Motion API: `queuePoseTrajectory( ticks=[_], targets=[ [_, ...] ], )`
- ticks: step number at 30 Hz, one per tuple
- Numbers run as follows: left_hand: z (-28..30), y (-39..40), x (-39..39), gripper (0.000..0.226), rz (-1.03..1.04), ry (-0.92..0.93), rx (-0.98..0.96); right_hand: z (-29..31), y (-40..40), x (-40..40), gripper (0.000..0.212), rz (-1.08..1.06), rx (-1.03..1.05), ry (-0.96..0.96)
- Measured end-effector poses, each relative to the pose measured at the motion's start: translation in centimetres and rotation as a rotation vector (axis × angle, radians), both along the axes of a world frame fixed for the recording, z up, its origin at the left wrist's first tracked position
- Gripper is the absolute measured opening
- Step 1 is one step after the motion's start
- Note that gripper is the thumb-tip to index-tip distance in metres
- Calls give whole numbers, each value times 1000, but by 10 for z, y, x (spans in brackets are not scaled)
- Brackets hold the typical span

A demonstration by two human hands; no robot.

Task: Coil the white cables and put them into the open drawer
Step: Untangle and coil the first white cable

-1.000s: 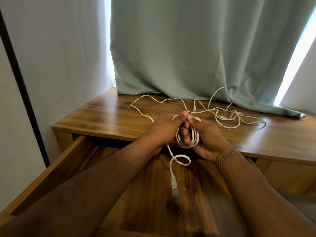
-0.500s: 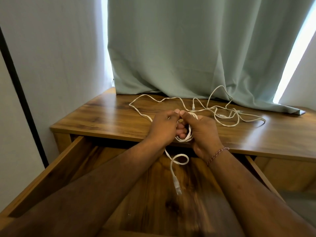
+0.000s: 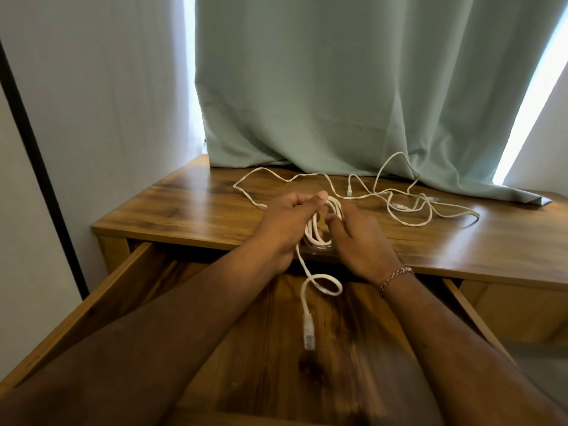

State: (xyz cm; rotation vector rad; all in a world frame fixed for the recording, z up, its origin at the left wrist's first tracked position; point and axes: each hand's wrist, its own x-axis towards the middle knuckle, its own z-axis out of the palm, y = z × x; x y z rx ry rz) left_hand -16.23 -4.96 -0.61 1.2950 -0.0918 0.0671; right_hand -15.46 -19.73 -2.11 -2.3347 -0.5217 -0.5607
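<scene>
Several loops of white cable [image 3: 319, 229] wound between my hands at table [image 3: 184, 210] edge. Left hand [image 3: 285, 222] pinches coil top; right hand [image 3: 359, 238] fingers curl around it. Plug end [image 3: 309, 332] dangles over open drawer [image 3: 353, 348]. Mid-coiling; next, I judge, draw in slack [image 3: 408, 207] lying loose on table.

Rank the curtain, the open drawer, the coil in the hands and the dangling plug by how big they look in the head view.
1. Curtain, largest.
2. Open drawer; it is nearest the camera and partly hidden by the arms, so its size is exaggerated.
3. Coil, between both hands.
4. Plug, smallest.
</scene>
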Motion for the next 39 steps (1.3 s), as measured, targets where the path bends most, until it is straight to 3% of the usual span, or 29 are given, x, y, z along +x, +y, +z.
queuePoseTrajectory(
  ticks=[4,10,14,18,21,23,25,27,30,32,35,39],
  targets=[
    [4,1,-4,22,-151,20,-49,-3,1,-1,16,-76,-53,-126],
    [13,6,-7,48,-95,-25,268,-4,9,-5,20,-3,-78,-169],
    [14,8,-9,49,-180,-55,132,-3,7,-4,21,132,41,-136],
    [9,8,-6,46,-108,-50,77,-9,11,-4,18,119,172,-84],
    [11,13,-1,37,-21,-67,-28,-4,8,-9,30,11,277,-272],
    [13,21,5,36,51,-77,-100,6,3,-16,25,93,315,-344],
    [13,30,11,38,109,-74,-137,15,-1,-23,20,275,207,-309],
    [12,38,17,41,159,-51,-153,19,0,-26,25,425,-49,-227],
    [12,49,22,37,243,-20,-183,13,8,-22,43,445,-452,-126],
    [15,56,21,28,280,-2,-193,10,9,-17,29,428,-531,-115],
    [18,67,25,34,279,30,-261,11,2,-14,13,448,-317,-54],
    [16,72,30,38,233,21,-273,13,2,-15,21,412,545,178]
  ],
)
